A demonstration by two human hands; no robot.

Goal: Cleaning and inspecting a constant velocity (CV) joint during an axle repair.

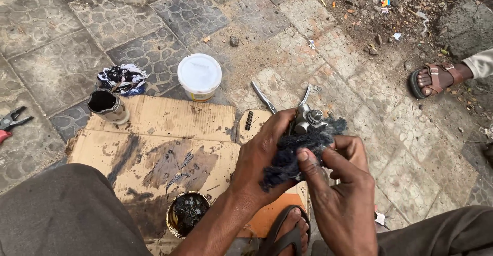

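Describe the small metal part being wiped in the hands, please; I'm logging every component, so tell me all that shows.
The small grey metal part looks like a cast fitting with short rounded stubs and a round capped end facing the camera. It appears dull and grimy. It sits above the stained cardboard sheet, half wrapped in a dark blue frayed rag. The left hand grips it from the side, and the right hand presses the rag against it. Its underside is hidden.

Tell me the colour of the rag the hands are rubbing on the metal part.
Dark blue-black rag, frayed and grimy; seen in the head view.
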